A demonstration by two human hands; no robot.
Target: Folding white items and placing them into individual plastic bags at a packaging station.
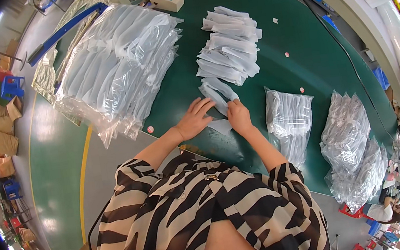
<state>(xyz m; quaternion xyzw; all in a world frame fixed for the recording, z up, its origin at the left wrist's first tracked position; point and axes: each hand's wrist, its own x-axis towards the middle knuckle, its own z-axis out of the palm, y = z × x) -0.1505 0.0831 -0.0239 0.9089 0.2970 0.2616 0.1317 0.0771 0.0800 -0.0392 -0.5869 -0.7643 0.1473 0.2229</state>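
In front of me on the green table a pale, translucent pouch [220,92] lies bent in a narrow loop; its contents I cannot make out. My right hand [239,117] pinches the pouch's right side between thumb and fingers. My left hand [194,119] rests at its left edge, fingers stretched out. Between my hands, nearer to me, lies a flat, pale translucent piece [221,127]; whether it belongs to the same pouch I cannot tell. Just beyond, several similar pouches form an overlapping pile [227,45].
A large clear bag of pale pouches [115,60] fills the table's left side. On the right lie a smaller clear bag [289,118] and bulging clear bags [348,141]. A blue-handled paper cutter [67,34] and a small beige device [168,0] stand at the back. A black cable [332,31] crosses the right side.
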